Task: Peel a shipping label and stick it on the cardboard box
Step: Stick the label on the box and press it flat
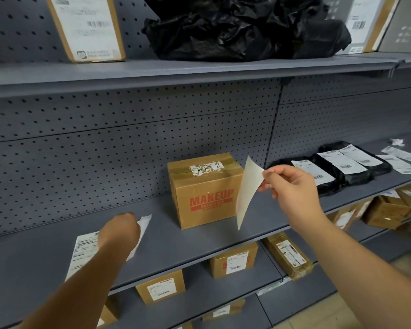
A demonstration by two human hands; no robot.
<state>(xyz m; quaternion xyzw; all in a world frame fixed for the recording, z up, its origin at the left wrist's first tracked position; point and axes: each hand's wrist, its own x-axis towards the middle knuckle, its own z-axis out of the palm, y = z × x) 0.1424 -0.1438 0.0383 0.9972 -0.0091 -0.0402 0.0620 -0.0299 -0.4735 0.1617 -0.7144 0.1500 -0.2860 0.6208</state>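
A small cardboard box [205,191] printed MAKEUP in red stands on the grey middle shelf [176,238], with torn label remnants on its taped top. My right hand [292,186] pinches a blank whitish sheet [248,188] by its upper corner, and the sheet hangs curled in front of the box's right edge. My left hand [119,230] is closed on the edge of a printed shipping label [87,250] that lies on the shelf to the left of the box. A white corner of paper [144,222] sticks up beside its fingers.
Black mailer bags [347,169] with labels and loose labels [403,160] lie on the shelf at right. A labelled box [86,27] and a black plastic bag [242,27] sit on the upper shelf. Several labelled cardboard boxes [233,260] fill the lower shelves. Pegboard backs the shelving.
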